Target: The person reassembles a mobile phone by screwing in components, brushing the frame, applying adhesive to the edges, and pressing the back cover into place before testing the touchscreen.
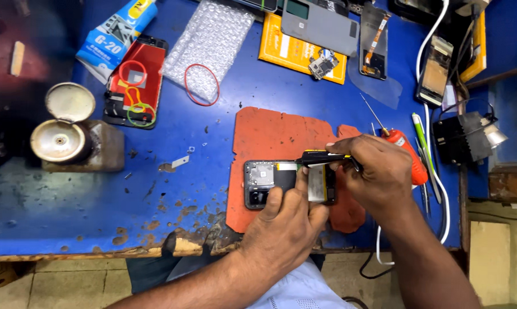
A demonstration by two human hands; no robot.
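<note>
Left hand, nearest the front edge of the blue workbench, presses the opened smartphone flat onto the orange mat, steadying it. Right hand pinches a black-and-yellow tool over the phone's battery end. Open bench lies leftward; cables and an orange screwdriver crowd the right edge.
</note>
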